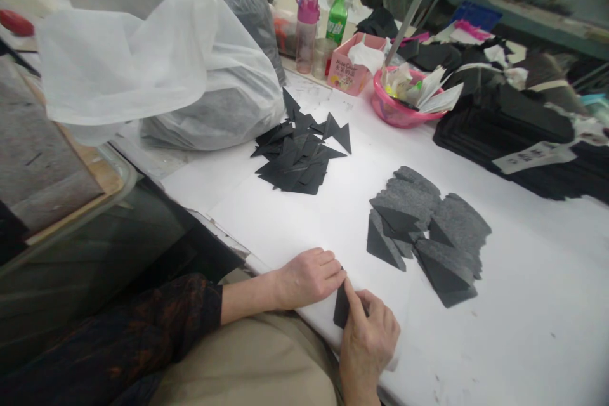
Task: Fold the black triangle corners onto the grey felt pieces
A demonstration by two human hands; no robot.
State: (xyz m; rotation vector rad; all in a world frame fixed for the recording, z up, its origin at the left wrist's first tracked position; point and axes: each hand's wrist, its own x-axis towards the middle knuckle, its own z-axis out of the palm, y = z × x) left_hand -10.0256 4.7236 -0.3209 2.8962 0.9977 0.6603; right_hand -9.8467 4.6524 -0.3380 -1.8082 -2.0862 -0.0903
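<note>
Handling one slim black piece (340,306), both hands are working at the near edge of the worktop (533,336) in the head view. The left hand (309,278) is pinching its far end; the right hand (371,333) is holding its right side between thumb and fingers, so each grip is looking narrow and occupied. Farther off to the left, a loose heap of black triangles (297,162) is lying beside a plastic bag (219,98). To the right, grey patches (464,228) are lying overlapped, with dark triangular parts showing among them. Work is seemingly sitting midway: the held piece is lying apart from both groups, while several pieces are lying in each. Which group is containing finished pieces, if either, I cannot tell.
</note>
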